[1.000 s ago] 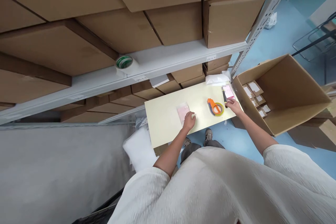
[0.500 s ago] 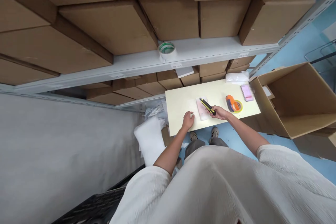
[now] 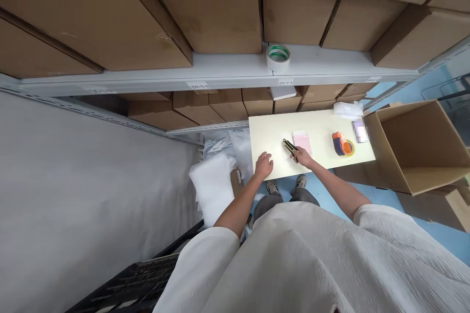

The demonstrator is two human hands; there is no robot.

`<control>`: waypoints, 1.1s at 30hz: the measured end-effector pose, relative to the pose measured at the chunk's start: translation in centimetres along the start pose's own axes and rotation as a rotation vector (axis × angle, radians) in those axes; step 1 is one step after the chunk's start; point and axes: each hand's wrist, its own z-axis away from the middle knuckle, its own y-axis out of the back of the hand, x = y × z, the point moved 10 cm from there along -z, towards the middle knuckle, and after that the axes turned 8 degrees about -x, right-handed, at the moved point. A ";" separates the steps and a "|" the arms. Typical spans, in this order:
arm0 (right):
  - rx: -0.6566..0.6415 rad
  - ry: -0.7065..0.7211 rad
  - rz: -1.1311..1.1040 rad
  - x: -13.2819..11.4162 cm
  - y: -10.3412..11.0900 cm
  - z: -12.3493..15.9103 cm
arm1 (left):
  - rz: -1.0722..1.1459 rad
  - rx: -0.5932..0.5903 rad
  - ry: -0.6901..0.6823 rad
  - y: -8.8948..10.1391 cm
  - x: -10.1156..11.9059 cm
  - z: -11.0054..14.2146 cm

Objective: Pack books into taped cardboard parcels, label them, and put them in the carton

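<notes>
My right hand point(image 3: 301, 156) is closed around a black and yellow utility knife point(image 3: 289, 146), whose tip points up and to the left above the pale tabletop point(image 3: 271, 129). Just right of the knife lies a flat pink rectangular item point(image 3: 302, 143), with a whitish band at its far end. My left hand point(image 3: 264, 165) rests on the left part of the tabletop with its fingers apart, holding nothing that shows. An orange and dark blue tape dispenser point(image 3: 340, 144) and a yellow tape roll point(image 3: 351, 148) lie to the right.
A clear plastic bundle point(image 3: 348, 109) and a partly blurred purple packet point(image 3: 360, 131) lie at the far right. Beside them stands an open carton point(image 3: 422, 137). Shelving with brown boxes point(image 3: 220, 10) and a white tape roll point(image 3: 278, 58) rises ahead. White foam sheets point(image 3: 211, 188) fill the floor at left.
The view has swung left. Relative to the tabletop, both hands have shifted left, taking the knife off the pink item to its left side. The pink item stays about where it was.
</notes>
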 end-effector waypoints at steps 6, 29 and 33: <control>0.241 -0.037 0.326 -0.9 1.2 -0.3 | -0.095 -0.072 -0.020 -1.3 -0.8 -0.2; 0.050 -0.194 0.519 2.2 1.3 1.8 | -0.236 -0.104 -0.073 -0.9 -0.1 0.6; 0.006 -0.181 0.590 3.6 1.7 3.5 | -0.234 -0.095 -0.058 -1.0 -0.1 0.6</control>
